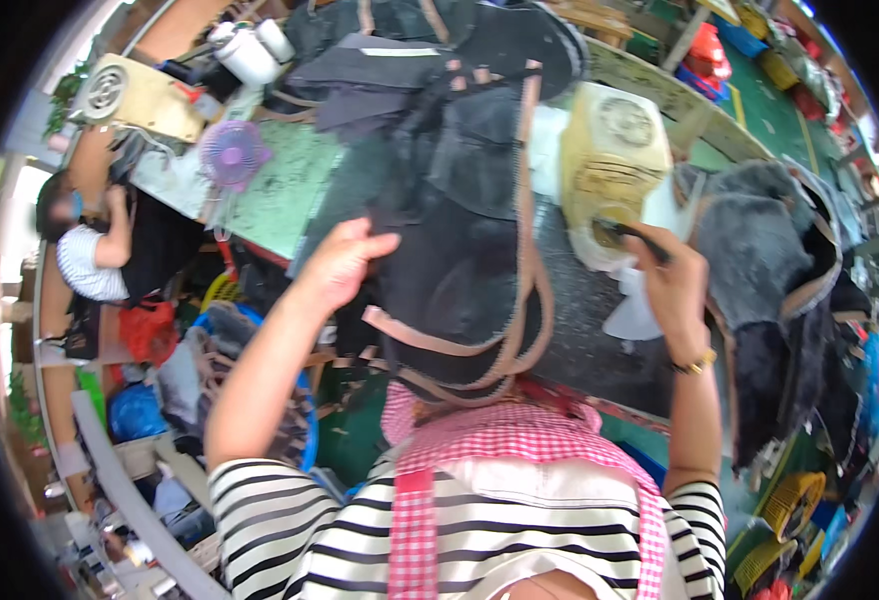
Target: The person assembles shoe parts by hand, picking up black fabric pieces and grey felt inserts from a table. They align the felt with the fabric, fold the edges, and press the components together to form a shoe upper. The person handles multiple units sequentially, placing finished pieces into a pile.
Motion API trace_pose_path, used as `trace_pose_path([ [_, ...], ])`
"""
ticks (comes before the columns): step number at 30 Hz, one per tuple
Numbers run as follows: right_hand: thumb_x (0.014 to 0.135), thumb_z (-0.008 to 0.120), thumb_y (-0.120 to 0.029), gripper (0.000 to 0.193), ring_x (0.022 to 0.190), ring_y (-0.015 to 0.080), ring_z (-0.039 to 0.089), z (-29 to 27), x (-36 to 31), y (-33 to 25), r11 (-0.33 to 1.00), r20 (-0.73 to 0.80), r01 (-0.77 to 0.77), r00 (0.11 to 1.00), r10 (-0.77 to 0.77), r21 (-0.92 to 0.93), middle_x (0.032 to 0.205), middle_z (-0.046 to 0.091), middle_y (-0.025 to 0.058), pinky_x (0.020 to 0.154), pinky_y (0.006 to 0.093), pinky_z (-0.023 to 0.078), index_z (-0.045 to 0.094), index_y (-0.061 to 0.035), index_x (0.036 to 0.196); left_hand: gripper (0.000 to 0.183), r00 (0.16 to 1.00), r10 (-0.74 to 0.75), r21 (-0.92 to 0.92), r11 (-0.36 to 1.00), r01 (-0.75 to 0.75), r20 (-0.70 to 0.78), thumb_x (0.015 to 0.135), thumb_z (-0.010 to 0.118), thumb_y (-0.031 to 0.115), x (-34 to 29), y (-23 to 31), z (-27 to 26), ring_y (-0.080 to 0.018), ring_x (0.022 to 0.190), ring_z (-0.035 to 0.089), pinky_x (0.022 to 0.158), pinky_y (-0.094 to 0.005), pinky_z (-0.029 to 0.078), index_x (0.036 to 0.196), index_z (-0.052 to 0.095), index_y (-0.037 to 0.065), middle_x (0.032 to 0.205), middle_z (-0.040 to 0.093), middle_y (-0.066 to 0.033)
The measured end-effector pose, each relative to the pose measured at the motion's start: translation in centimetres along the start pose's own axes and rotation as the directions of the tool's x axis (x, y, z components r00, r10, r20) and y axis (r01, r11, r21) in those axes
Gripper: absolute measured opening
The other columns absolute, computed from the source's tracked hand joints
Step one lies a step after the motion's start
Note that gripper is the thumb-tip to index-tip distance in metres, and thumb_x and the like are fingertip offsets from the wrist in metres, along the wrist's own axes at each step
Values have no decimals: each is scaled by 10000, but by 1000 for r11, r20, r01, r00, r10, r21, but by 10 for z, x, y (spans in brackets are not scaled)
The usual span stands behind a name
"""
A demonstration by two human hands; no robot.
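Observation:
My right hand (675, 290) is closed around a dark-handled tool (646, 243). The far end of that tool sits in the opening of a yellowish cut plastic jug (615, 150), so its tip is hidden. My left hand (340, 265) has its fingers curled and its thumb over the left edge of a black fabric piece (460, 260). This piece lies on the table in front of me, stacked with others. Tan, toothed strips (430, 335) run along their curved near and right edges, some overhanging the table.
More dark fabric (390, 80) is heaped at the table's far side. A grey plush piece (760, 240) hangs at the right. A purple fan (232, 155) and a beige box fan (140, 98) stand far left. Another person (95, 250) sits at the left.

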State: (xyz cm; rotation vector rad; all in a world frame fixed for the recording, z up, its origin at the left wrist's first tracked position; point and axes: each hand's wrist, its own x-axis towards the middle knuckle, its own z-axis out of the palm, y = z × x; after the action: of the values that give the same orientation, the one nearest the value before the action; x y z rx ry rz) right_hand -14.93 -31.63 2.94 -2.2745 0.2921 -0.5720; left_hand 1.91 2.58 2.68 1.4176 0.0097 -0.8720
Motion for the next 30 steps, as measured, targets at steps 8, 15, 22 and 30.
trace_pose_path([
  [8, 934, 624, -299, 352, 566, 113, 640, 2, 19, -33, 524, 534, -626, 775, 339, 578, 818, 680, 94, 495, 208, 507, 638, 50, 973, 596, 988, 51, -98, 995, -37, 148, 861, 581, -42, -13, -5, -5, -168, 1119, 575, 962, -317, 463, 1404, 363, 76, 1284, 554, -82],
  [15, 873, 685, -363, 430, 601, 129, 660, 129, 79, -93, 625, 477, -461, 865, 157, 630, 731, 672, 87, 554, 225, 530, 681, 66, 843, 673, 981, 74, -68, 996, -62, 181, 851, 483, -97, -19, 6, 2, -182, 1178, 538, 946, -316, 453, 1461, 317, 132, 1334, 503, -85],
  [22, 809, 689, -155, 182, 598, 123, 613, 125, 8, -100, 818, 387, -147, 917, -99, 557, 662, 646, 55, 571, 300, 496, 673, 25, 786, 648, 980, 113, -140, 986, -90, 164, 834, 438, -143, -8, -10, -2, -192, 1120, 590, 965, -304, 459, 1437, 349, 76, 1286, 563, -89],
  [30, 828, 683, -126, 161, 576, 130, 617, 60, -31, -81, 943, 602, -75, 785, -145, 326, 710, 669, 105, 554, 272, 489, 688, 34, 843, 525, 965, 155, -55, 988, -147, 211, 851, 459, -114, -6, -8, -4, -164, 1109, 588, 969, -305, 457, 1363, 425, -5, 1256, 584, -86],
])
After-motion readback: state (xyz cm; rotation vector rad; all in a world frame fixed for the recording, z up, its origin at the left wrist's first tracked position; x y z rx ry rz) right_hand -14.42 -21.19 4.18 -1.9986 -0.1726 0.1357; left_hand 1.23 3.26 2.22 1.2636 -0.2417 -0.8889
